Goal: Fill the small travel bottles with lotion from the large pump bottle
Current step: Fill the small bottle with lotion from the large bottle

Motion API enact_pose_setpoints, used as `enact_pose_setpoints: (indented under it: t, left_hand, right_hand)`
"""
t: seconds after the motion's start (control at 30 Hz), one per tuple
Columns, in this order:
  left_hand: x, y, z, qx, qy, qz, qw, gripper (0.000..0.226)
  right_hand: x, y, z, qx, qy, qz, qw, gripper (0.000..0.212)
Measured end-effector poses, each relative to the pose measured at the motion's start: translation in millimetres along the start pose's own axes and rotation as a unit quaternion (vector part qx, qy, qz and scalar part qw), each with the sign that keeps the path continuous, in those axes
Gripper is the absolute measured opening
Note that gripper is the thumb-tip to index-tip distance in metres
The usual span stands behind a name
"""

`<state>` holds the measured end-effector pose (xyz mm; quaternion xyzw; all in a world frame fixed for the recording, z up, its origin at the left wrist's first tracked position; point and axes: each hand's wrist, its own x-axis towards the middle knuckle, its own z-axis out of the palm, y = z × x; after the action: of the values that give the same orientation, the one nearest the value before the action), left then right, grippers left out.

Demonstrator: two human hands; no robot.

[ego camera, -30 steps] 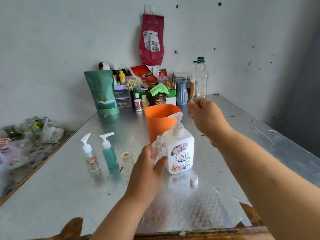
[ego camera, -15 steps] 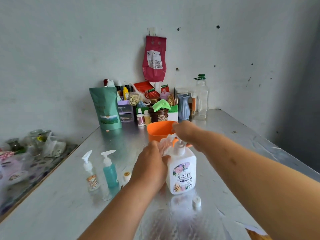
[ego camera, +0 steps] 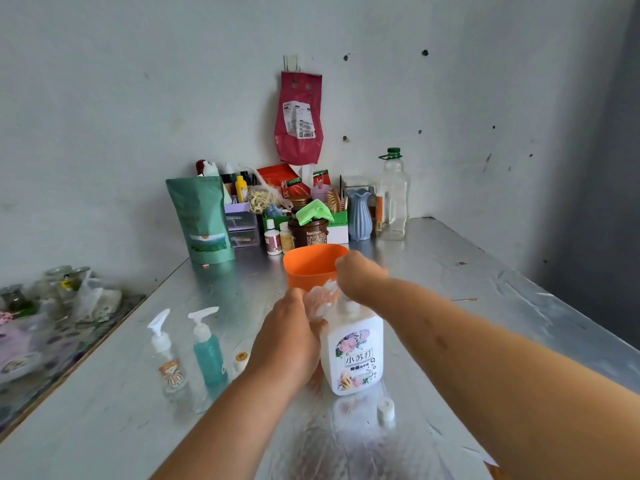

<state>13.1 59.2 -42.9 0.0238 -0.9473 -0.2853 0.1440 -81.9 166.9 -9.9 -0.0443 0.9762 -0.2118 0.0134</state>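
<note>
Now the left hand is clamping the small travel bottle against the large pump bottle.
Above, the right hand is curling fingers over its pump; the thin bottle is likely handling light and squashy, so grip mid-body.

Three pump bottles, two caps

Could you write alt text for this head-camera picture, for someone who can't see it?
A person's left hand holds a small clear bottle beside a white pump bottle on a metal table, while the right hand grips its pump. An orange cup stands behind; two small pump bottles stand to the left.
</note>
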Motion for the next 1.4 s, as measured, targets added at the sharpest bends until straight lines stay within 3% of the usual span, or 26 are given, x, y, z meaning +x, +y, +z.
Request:
enact_pose_setpoints:
  t: [0.37, 0.9, 1.23, 1.3, 1.4]
  left_hand:
    - [-3.9, 5.6, -6.5, -0.011, -0.006, 0.002, 1.000, 0.030]
    - [-1.5, -1.5, -2.2, -0.014, -0.019, 0.002, 1.000, 0.033]
    - [-9.1, 6.5, -13.7, -0.007, -0.022, -0.003, 1.000, 0.031]
    - [-8.0, 6.9, -14.0, -0.001, -0.024, -0.004, 1.000, 0.030]
    - [-6.4, 7.6, -13.6, 0.001, -0.026, -0.004, 1.000, 0.025]
  right_hand:
    - [-4.4, -1.1, -14.0, -0.045, 0.009, -0.003, 0.999, 0.029]
    - [-8.9, -0.1, -5.9, -0.022, 0.019, 0.030, 0.999, 0.050]
    - [-11.2, -2.9, -11.2, 0.015, 0.038, 0.022, 0.999, 0.017]
    - [-4.6, -0.7, -7.2, 0.008, 0.032, 0.036, 0.999, 0.025]
    - [11.5, 0.9, 0.8, 0.102, 0.018, 0.067, 0.992, 0.060]
